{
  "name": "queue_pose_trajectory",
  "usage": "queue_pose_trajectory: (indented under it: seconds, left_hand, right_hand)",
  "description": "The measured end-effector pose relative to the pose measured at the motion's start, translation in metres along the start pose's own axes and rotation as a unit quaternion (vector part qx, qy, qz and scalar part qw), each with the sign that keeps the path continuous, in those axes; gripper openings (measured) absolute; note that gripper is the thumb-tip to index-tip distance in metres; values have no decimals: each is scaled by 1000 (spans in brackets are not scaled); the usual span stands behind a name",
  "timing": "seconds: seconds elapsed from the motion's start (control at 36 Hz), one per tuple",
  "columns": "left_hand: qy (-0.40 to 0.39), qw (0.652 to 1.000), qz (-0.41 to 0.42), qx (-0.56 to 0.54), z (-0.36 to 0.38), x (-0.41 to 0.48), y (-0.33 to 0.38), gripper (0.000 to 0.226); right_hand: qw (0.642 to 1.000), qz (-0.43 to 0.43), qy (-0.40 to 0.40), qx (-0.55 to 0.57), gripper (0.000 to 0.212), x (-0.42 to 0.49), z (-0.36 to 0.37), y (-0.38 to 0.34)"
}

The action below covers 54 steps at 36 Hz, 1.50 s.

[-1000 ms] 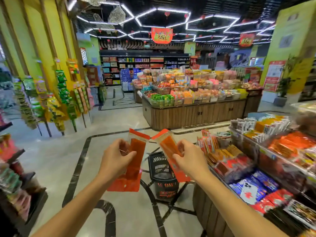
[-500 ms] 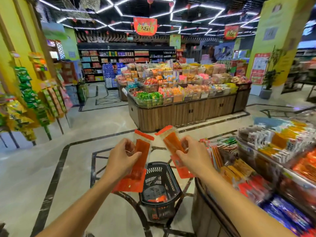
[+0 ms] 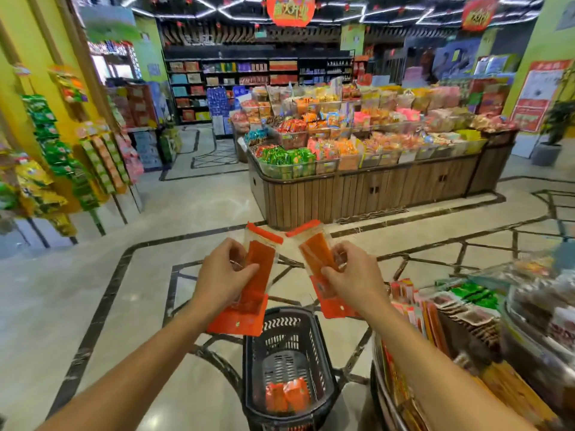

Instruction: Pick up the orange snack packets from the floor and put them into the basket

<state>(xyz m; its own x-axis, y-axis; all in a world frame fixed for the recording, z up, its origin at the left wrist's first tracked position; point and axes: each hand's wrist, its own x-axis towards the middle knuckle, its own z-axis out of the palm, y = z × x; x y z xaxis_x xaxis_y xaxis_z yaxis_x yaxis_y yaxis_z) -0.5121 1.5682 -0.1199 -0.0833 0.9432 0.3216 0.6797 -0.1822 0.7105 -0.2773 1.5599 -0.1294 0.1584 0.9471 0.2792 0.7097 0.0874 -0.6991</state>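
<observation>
the two orange snack packets, one (image 3: 259, 269) in the left hand (image 3: 222, 276) and one (image 3: 317, 255) in the right hand (image 3: 354, 279), look light, thin and floppy with slick film, so pinching mid-length suits them; both hands close thumb over fingers there, arms outstretched above the basket (image 3: 249, 362), where more packets (image 3: 286, 396) lie

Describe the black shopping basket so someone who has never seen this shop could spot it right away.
Find the long wood-panelled snack island across the marble floor. Nearer the camera, below the two hands, stands the black slotted plastic basket on the floor. It alone is low, dark and open-topped, with orange snack packets lying inside.
</observation>
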Motion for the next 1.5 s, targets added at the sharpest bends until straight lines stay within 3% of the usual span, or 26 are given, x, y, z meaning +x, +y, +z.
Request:
queue_pose_trajectory:
  seconds: [0.22,0.53,0.67,0.75,0.86,0.94,1.06,1.11,1.28,1.33,1.5]
  left_hand:
    - [-36,998,-46,-37,75,96,-72,25]
    - [-129,954,-257,-87,221,181,-250,27]
    - [-156,914,-368,-77,315,163,-354,23]
    - [-163,906,-389,-24,379,136,-413,19]
    - [-138,884,-446,-11,477,97,-500,31]
    - [-133,863,-487,2,554,59,-572,22]
    - [-130,846,-515,42,638,7,-654,17]
    - [-131,835,-532,54,668,-20,-687,18]
    - [-169,801,-572,46,712,-64,-727,22]
    - [-158,797,-582,30,711,-59,-720,30]
    - [-227,799,-551,85,675,-11,-674,43]
  right_hand:
    - [998,47,-46,13,22,95,73,51]
    - [955,260,-126,64,22,176,253,181]
    - [911,364,-174,79,20,170,353,285]
    - [890,403,-199,82,21,155,423,357]
    - [871,421,-245,65,18,122,532,464]
    - [846,459,-264,55,24,82,614,552]
    - [827,492,-270,43,13,49,696,617]
    - [810,508,-290,41,17,30,729,649]
    - [757,559,-337,30,10,-16,769,705]
    - [767,558,-315,5,9,-15,766,701]
    - [783,516,-343,-64,45,46,717,635]
